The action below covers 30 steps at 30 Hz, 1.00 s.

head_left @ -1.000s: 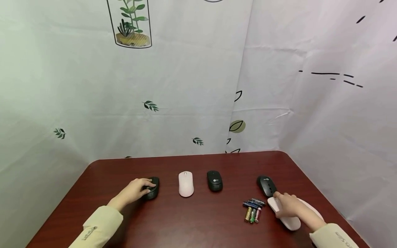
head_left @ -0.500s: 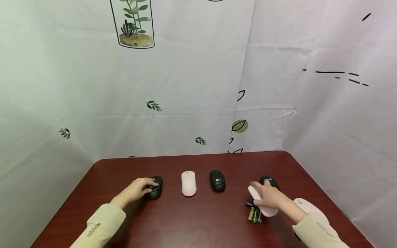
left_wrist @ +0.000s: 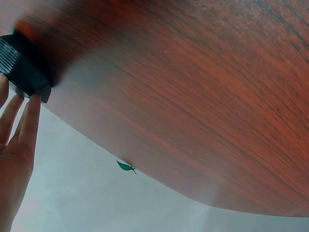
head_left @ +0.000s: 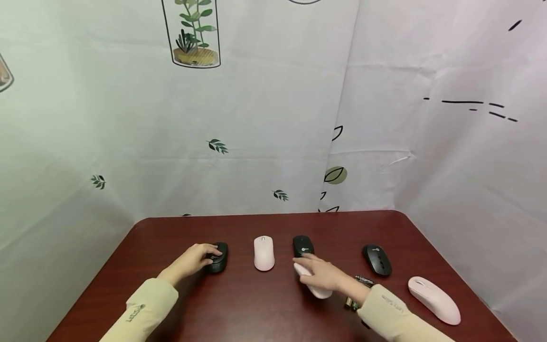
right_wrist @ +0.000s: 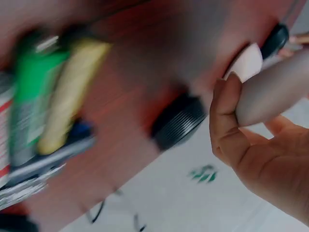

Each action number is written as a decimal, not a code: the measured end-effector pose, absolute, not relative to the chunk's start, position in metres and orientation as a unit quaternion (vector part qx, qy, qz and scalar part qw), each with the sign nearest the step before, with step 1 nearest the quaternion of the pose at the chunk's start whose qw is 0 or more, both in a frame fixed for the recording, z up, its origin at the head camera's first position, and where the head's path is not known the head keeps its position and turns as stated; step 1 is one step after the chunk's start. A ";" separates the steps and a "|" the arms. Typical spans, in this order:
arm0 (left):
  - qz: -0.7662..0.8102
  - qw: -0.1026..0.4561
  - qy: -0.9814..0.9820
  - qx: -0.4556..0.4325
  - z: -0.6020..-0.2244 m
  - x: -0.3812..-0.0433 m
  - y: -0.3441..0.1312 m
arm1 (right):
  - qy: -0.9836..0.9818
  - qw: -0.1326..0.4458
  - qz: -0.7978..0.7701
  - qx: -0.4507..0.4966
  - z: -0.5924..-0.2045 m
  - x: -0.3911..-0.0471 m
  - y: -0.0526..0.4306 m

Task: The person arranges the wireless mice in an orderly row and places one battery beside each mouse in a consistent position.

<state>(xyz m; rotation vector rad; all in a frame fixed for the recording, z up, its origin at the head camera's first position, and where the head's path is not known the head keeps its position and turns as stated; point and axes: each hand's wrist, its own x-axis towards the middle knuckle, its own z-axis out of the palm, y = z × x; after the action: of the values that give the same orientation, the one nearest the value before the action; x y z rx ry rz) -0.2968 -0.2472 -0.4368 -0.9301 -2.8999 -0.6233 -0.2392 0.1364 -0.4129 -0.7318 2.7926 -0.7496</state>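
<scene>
My right hand [head_left: 325,275] grips a white computer mouse [head_left: 321,293], fingers on one side and thumb on the other. In the right wrist view that mouse [right_wrist: 270,94] is lifted off the table. Behind it in the head view lies a black mouse [head_left: 302,243], partly covered by my fingers. My left hand [head_left: 192,260] holds another black mouse [head_left: 220,264] resting on the table at the left, thumb at its near side. The left wrist view shows fingertips against the edge of this mouse [left_wrist: 24,63]. Between the two black mice stands a second white mouse [head_left: 264,256].
At the right lie a third black mouse [head_left: 378,260] and another white mouse [head_left: 436,301]. Several batteries [head_left: 363,280] sit partly hidden under my right forearm; the right wrist view shows them blurred, a green battery [right_wrist: 36,96] among them. A patterned white cloth hangs behind the table [head_left: 239,313].
My right hand has lifted the white mouse from the right side and carried it left, over the batteries, to just in front of the middle black mouse. The left hand stays on its mouse.
</scene>
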 end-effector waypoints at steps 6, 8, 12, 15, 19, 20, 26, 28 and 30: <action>-0.198 0.009 -0.935 -0.293 -0.436 -0.298 -0.247 | 0.925 0.089 -0.236 -0.283 -0.410 -0.236 0.100; -0.196 0.010 -0.936 -0.291 -0.436 -0.298 -0.247 | 0.926 0.083 -0.231 -0.288 -0.409 -0.234 0.087; -0.196 0.010 -0.937 -0.290 -0.436 -0.297 -0.246 | 0.931 0.056 -0.228 -0.278 -0.411 -0.229 0.057; -0.198 0.017 -0.934 -0.297 -0.437 -0.298 -0.245 | 0.933 0.034 -0.224 -0.280 -0.415 -0.225 0.032; -0.188 0.037 -0.929 -0.317 -0.439 -0.300 -0.242 | 0.934 0.025 -0.217 -0.281 -0.419 -0.221 -0.001; -0.189 0.040 -0.928 -0.317 -0.440 -0.300 -0.242 | 0.934 0.031 -0.220 -0.280 -0.419 -0.220 -0.008; -0.182 0.047 -0.930 -0.315 -0.444 -0.298 -0.243 | 0.931 0.099 -0.238 -0.260 -0.419 -0.215 -0.051; -0.178 0.054 -0.931 -0.315 -0.444 -0.297 -0.245 | 0.933 0.112 -0.234 -0.251 -0.420 -0.215 -0.064; -0.178 0.056 -0.931 -0.313 -0.444 -0.295 -0.247 | 0.938 0.114 -0.218 -0.244 -0.422 -0.215 -0.077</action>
<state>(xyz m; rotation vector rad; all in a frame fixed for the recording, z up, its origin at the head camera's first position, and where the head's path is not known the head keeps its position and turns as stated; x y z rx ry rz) -0.2951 -0.2472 -0.4436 -0.9481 -2.8252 -0.5400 -0.2154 -0.0767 -0.4221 -0.7150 2.7507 -0.6382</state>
